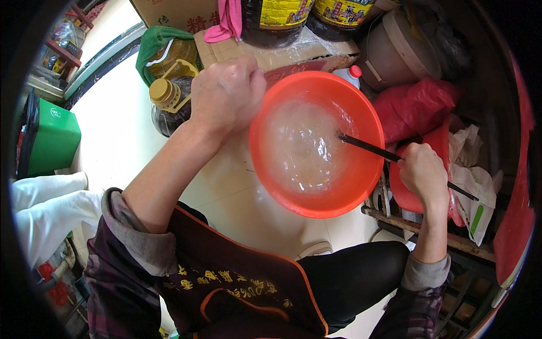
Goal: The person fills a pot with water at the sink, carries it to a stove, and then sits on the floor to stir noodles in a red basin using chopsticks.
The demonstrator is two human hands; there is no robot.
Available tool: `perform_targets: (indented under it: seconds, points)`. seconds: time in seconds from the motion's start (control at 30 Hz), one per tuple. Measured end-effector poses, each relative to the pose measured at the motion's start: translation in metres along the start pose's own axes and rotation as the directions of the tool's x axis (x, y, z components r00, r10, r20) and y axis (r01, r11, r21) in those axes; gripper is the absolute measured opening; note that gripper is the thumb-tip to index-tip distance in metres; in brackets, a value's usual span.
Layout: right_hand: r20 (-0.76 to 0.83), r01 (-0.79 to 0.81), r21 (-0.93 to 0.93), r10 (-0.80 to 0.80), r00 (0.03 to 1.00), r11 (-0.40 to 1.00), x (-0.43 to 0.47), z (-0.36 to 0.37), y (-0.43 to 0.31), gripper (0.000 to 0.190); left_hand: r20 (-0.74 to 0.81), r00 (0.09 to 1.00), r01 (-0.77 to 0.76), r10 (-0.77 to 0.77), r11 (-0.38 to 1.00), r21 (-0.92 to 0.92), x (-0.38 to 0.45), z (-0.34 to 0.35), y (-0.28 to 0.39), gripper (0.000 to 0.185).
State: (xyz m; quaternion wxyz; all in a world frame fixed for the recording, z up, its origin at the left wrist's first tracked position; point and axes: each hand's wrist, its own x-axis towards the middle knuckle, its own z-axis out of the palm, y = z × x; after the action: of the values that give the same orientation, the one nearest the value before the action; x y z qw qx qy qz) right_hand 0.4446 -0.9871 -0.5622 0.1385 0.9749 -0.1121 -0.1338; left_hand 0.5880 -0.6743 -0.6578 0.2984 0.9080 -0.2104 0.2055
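An orange plastic basin [367, 178] holds a cloudy, pale liquid [302, 146] with a shiny, rippled surface. My left hand [228, 93] is closed at the basin's upper left rim; its fingertips are hidden, so whether it grips the rim does not show. In my right hand [423, 171], on the basin's right side, is a pair of dark chopsticks [370, 148]. Their far tips reach the liquid near the basin's right inner wall, and the other end sticks out past my hand to the lower right.
Large oil bottles [275, 21] stand on a cardboard box [338, 50] behind the basin. A jug with a yellow cap [163, 91] is at the left, a lidded bucket [398, 51] at the upper right. A green bin [55, 135] and a person's white-clad legs [55, 207] are far left.
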Motion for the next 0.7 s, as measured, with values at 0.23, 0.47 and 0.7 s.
perform_targets:
  seconds: [0.23, 0.47, 0.7]
  points:
    - [0.186, 0.168, 0.003, -0.166, 0.968, 0.986, 0.031, 0.052, -0.038, 0.021, -0.009, 1.0, -0.005, 0.005, 1.0, 0.013, -0.001, -0.002, -0.002, 0.02]
    - [0.124, -0.036, 0.308, -0.003, 0.992, 0.951, 0.059, 0.118, -0.048, 0.02, -0.021, 1.0, -0.005, 0.005, 1.0, -0.014, 0.0, -0.003, 0.003, 0.02]
    - [0.133, -0.014, 0.625, -0.089, 0.987, 0.78, 0.048, 0.101, -0.036, 0.021, -0.022, 1.0, 0.015, -0.015, 1.0, -0.009, 0.0, -0.006, 0.0, 0.02]
